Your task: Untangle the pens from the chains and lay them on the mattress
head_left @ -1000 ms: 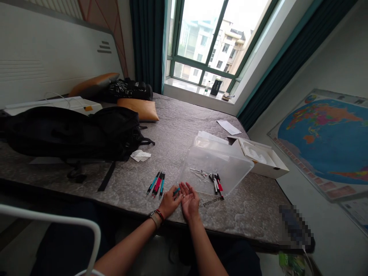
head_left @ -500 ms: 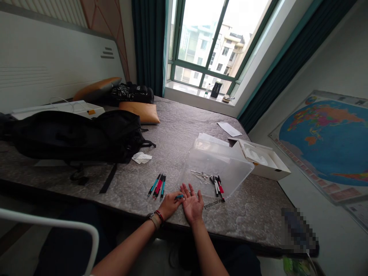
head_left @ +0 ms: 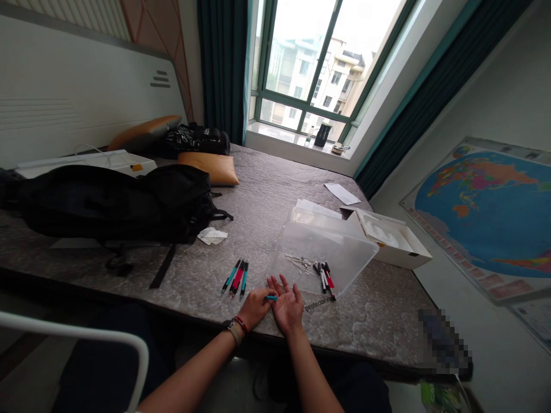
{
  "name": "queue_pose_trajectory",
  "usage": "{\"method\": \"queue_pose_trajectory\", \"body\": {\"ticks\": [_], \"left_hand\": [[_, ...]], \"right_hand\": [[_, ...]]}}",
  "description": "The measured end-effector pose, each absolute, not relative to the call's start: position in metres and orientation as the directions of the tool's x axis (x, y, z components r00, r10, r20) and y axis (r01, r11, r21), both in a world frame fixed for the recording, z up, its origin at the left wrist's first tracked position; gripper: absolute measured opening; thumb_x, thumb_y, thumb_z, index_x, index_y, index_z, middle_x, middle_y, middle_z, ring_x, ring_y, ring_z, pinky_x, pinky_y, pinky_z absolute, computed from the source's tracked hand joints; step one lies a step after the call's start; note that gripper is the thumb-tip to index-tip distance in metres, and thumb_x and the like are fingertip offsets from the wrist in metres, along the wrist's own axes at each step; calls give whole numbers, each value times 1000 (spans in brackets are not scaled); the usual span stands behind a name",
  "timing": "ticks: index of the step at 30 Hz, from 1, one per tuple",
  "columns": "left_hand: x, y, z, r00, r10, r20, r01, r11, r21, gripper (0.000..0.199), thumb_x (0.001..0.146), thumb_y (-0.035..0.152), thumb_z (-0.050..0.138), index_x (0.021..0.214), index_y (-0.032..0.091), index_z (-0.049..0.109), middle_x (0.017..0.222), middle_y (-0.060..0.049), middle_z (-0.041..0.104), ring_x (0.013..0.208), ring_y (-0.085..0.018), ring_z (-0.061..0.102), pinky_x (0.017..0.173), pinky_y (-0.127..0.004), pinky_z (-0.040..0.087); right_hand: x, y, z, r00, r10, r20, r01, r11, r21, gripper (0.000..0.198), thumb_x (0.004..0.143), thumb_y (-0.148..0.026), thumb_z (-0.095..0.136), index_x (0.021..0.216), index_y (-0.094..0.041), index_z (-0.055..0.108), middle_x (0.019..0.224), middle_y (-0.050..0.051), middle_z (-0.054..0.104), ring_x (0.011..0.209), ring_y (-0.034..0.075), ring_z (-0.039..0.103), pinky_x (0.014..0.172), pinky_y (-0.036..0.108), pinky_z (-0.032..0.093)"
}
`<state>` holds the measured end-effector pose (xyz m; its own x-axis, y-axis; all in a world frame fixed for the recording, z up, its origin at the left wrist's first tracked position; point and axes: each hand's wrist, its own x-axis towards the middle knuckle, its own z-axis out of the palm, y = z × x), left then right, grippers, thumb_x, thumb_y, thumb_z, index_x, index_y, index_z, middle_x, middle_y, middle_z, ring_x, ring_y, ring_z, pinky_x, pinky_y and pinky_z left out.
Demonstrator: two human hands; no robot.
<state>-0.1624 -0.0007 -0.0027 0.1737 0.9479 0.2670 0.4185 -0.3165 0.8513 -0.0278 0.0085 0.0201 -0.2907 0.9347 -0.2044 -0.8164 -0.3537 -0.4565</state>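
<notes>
My left hand [head_left: 255, 307] is closed around a short blue pen barrel [head_left: 271, 297], whose end pokes out beside the other palm. My right hand [head_left: 287, 310] lies palm up with its fingers spread; whether the barrel touches that palm, I cannot tell. A row of blue and red pens [head_left: 236, 277] with black ends lies on the mattress to the left of my hands. Beyond my right hand sits a clear plastic tray [head_left: 361, 259]. On it are thin metallic and white pen parts [head_left: 300, 262], and black, white and red pen pieces [head_left: 326, 280] lie at its near side.
A black backpack [head_left: 112, 203] covers the left of the mattress [head_left: 267, 189], with crumpled paper [head_left: 212, 235] near it. An open white box [head_left: 404, 244] is right of the tray. Tan cushions [head_left: 210, 168] lie farther back. A white curved rail [head_left: 86, 329] crosses the lower left.
The blue barrel in my left hand has tilted slightly and shows a little more toward the right palm. The right hand has stayed almost in place, palm up.
</notes>
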Motion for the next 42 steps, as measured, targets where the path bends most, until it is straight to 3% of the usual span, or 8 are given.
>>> {"method": "queue_pose_trajectory", "body": {"ticks": [5,13,19,23,34,37,40,42], "left_hand": [[-162,-1,-2,163,955,247,423,-294,857,15,83,16,58,93,20,69,94,-3,72,88,-18,66,82,-28,47],[-165,1,5,77,982,175,354,-191,915,15,84,27,59,88,17,69,81,-4,70,69,-14,62,64,-23,44],[-171,8,3,-54,993,101,302,-80,950,22,81,35,61,83,14,65,61,3,52,55,-10,46,54,-21,34],[-174,12,-4,-73,994,82,235,-62,970,27,80,39,61,87,13,66,56,7,39,52,-10,38,52,-21,30],[-174,13,-8,-72,995,76,209,-59,976,29,80,40,62,89,12,65,59,7,38,54,-9,37,52,-22,30],[-174,13,-10,-70,994,81,223,-64,973,29,81,40,61,90,13,66,58,7,39,54,-10,38,53,-22,30],[-174,13,-9,-66,994,88,244,-69,967,29,81,41,60,91,14,67,56,7,39,53,-10,39,53,-22,31],[-174,11,-8,-52,994,99,268,-82,960,30,81,42,60,91,15,67,55,7,40,53,-10,40,54,-22,32]], "right_hand": [[-28,9,20,-305,932,-198,-819,-362,-445,46,85,-50,54,119,-19,60,128,15,62,130,27,49,103,48,40],[-28,9,16,-315,921,-228,-777,-389,-496,44,87,-49,53,119,-22,61,123,11,65,122,27,55,102,48,42],[-32,10,14,-331,915,-229,-730,-402,-553,40,88,-45,54,120,-22,63,128,10,63,122,25,56,103,46,42],[-35,9,14,-328,917,-225,-705,-397,-588,37,88,-43,56,117,-22,64,129,10,63,124,26,55,102,46,42],[-38,10,12,-284,929,-237,-654,-369,-661,38,85,-45,59,115,-21,64,123,13,65,119,26,59,95,43,49],[-43,7,5,-171,963,-210,-538,-269,-799,35,81,-42,66,110,-22,64,113,11,70,106,26,65,85,41,54],[-44,2,-2,-47,992,-113,-265,-121,-956,30,77,-39,71,100,-20,68,106,9,71,93,24,67,75,36,56],[-42,-1,-4,-20,999,-45,-108,-47,-993,27,80,-41,67,96,-19,70,102,9,72,87,23,67,71,34,56]]}}
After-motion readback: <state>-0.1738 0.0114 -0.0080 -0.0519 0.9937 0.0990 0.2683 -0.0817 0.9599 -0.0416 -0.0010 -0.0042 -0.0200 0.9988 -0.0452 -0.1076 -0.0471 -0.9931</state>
